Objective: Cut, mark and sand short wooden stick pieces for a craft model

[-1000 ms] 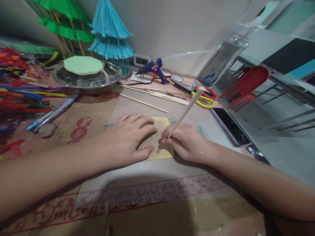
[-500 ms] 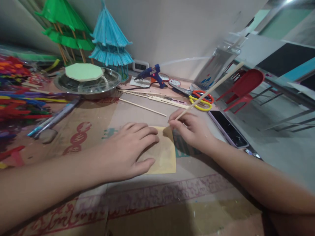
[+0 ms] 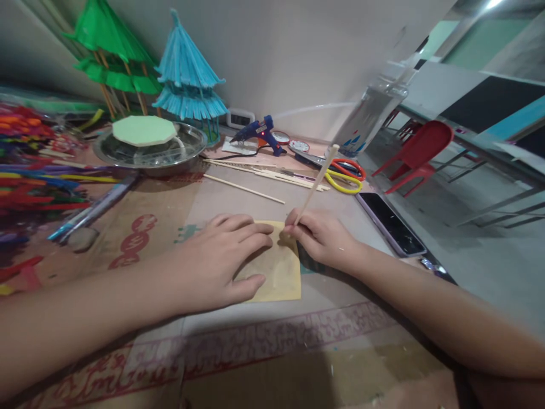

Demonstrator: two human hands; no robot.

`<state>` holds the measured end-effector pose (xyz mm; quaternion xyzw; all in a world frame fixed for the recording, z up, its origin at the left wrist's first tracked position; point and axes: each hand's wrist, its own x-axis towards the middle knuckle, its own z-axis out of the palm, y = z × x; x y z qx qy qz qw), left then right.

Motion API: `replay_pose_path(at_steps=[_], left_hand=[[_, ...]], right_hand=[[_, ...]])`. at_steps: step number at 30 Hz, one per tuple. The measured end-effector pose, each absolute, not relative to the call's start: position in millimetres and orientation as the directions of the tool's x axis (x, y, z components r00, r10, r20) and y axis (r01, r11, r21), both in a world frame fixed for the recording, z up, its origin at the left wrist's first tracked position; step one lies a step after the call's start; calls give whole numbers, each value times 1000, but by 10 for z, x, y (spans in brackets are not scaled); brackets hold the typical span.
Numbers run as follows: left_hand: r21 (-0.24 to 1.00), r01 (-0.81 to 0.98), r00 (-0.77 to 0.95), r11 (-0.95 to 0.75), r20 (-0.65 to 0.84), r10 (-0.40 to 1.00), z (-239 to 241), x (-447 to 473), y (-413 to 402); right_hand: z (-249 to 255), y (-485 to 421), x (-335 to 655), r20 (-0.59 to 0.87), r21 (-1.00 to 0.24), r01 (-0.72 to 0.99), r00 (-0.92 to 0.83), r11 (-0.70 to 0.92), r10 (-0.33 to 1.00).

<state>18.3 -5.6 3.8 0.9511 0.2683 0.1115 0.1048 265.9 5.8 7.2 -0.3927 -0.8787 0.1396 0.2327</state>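
Under my left hand (image 3: pixel 232 258) lies a yellow square sheet (image 3: pixel 281 278) on the cardboard-covered table; the palm rests flat on it with the fingers stretched out. My right hand (image 3: pixel 319 236) pinches a thin wooden stick (image 3: pixel 317 184) near its lower end, at the sheet's upper right corner. The stick leans up and to the right. Its lower tip is hidden by the fingers, so I cannot tell whether it touches the sheet. Another wooden stick (image 3: pixel 242 188) lies beyond the sheet, with several more sticks (image 3: pixel 285 178) behind it.
Scissors (image 3: pixel 344 176) and a phone (image 3: pixel 392 224) lie to the right, near a clear bottle (image 3: pixel 368 116). A glue gun (image 3: pixel 255 133) rests at the back. A metal tray (image 3: pixel 193 150), blue (image 3: pixel 187 62) and green (image 3: pixel 110 34) tiered paper models and colourful pipe cleaners (image 3: pixel 38 193) stand left.
My right hand has moved slightly left, and the stick in it has swung to a steeper, more upright angle. My left hand has stayed on the sheet.
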Motion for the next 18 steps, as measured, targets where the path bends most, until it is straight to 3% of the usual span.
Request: replay_pose_path(at_steps=[18], left_hand=[[256, 486, 835, -836, 147, 530, 44, 182, -65]], right_hand=[[35, 71, 2628, 349, -393, 595, -609, 701, 712]])
